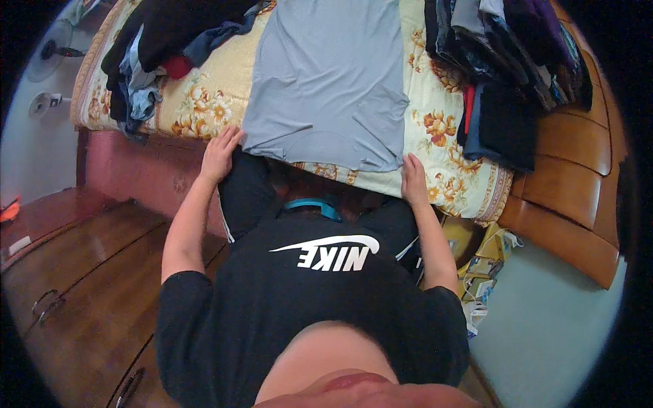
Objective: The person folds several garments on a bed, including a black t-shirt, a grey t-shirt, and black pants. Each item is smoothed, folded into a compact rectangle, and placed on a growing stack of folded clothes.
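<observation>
A light grey knit garment [326, 86] lies spread on a floral bed cover [204, 76], its near edge along the bed's front edge. Creases and folded corners show near that edge. My left hand [222, 152] is at the garment's near left corner, its fingertips touching or just beside the cloth. At the near right corner is my right hand [414, 178], fingers pointing up along the cloth's edge. Whether either hand pinches the fabric cannot be told.
Dark clothes and jeans are heaped on the bed's left [168, 46]; another pile [510, 102] lies at the right, beside a brown padded headboard [566, 168]. A teal curved object [314, 205] is between my legs. Wooden cabinet doors [86, 285] stand lower left.
</observation>
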Available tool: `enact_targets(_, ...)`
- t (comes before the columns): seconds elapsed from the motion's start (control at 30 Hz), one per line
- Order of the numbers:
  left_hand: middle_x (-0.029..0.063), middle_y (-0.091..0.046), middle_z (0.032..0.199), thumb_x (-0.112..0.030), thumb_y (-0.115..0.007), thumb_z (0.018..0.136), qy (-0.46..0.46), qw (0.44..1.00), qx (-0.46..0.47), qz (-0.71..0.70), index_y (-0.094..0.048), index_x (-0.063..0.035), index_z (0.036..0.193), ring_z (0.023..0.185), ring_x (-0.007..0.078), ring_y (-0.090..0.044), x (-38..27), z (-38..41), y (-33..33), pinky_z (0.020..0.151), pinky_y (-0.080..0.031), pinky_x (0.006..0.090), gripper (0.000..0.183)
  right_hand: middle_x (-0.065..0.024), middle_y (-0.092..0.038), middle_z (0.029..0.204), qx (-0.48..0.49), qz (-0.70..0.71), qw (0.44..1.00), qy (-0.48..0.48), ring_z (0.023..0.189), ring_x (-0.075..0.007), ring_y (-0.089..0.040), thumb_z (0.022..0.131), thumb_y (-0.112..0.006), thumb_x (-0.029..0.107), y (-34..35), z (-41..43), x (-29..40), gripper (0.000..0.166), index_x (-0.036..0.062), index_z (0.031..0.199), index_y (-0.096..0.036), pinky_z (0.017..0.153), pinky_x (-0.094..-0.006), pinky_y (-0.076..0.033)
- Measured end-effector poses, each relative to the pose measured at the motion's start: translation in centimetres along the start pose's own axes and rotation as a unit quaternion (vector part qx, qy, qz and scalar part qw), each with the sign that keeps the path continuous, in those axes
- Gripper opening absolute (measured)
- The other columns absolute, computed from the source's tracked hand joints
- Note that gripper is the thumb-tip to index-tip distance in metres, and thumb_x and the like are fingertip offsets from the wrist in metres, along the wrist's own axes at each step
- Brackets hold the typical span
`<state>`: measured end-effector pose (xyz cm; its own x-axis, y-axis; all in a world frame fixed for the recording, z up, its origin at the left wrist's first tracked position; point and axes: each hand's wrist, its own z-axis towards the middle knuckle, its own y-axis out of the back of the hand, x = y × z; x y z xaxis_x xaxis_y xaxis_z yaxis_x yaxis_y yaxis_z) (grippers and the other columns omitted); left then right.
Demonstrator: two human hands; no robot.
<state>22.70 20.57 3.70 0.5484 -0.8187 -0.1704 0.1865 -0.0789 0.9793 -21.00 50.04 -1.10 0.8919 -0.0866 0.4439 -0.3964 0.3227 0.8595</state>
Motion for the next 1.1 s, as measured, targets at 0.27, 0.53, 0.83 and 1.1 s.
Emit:
enact_targets(0.27,0.0033,-0.026,0.141,-0.012,-0.047,0.081,-0.07,0.986,0.124,0.085,-0.028,-0.0251,0.134,0.129,0.0243,-0.026,-1.8,4.2,0.3,0.1,-0.024,0.0487,0.058,-0.011,-0.036,0.133,0.094,-0.112,0.987,0.068,0.123,-0.0297,-0.034,0.069,-0.051,-0.002,-0.4,3.7,2.5,0.058,0.0111,0.125,-0.041,0.097,-0.0492,-0.029)
enact_targets(0.53,0.0008,-0.024,0.142,-0.015,-0.038,0.084,-0.148,0.972,0.135,0.121,-0.024,-0.0211,0.136,0.131,0.0206,-0.023,-0.2,3.1,-1.6,0.103,-0.02,0.0466,0.055,-0.0108,-0.041,0.131,0.077,-0.076,0.994,0.021,0.124,-0.0294,-0.034,0.07,-0.042,-0.008,-1.1,4.8,3.4,0.057,0.0096,0.124,-0.043,0.096,-0.0368,-0.037)
enact_targets(0.83,0.0134,-0.047,0.123,-0.009,-0.04,0.079,-0.233,0.96,0.151,0.048,-0.044,-0.0004,0.119,0.123,0.0284,-0.035,1.3,2.3,0.9,0.104,-0.024,0.0409,0.041,-0.0142,-0.047,0.124,0.241,-0.054,0.967,0.07,0.118,-0.0314,-0.042,0.075,-0.041,-0.003,3.1,4.1,3.0,0.05,0.0109,0.123,-0.045,0.097,-0.037,-0.036)
enact_targets(1.1,0.0188,-0.055,0.108,0.002,-0.048,0.071,-0.076,0.918,0.379,-0.085,-0.054,-0.0043,0.107,0.101,0.0341,-0.052,-0.9,0.4,4.9,0.094,-0.037,0.0424,0.038,-0.0177,-0.056,0.113,0.436,0.149,0.879,-0.121,0.107,-0.0273,-0.053,0.064,-0.039,-0.014,7.5,4.4,6.0,0.055,0.0085,0.11,-0.058,0.091,-0.0327,-0.039)
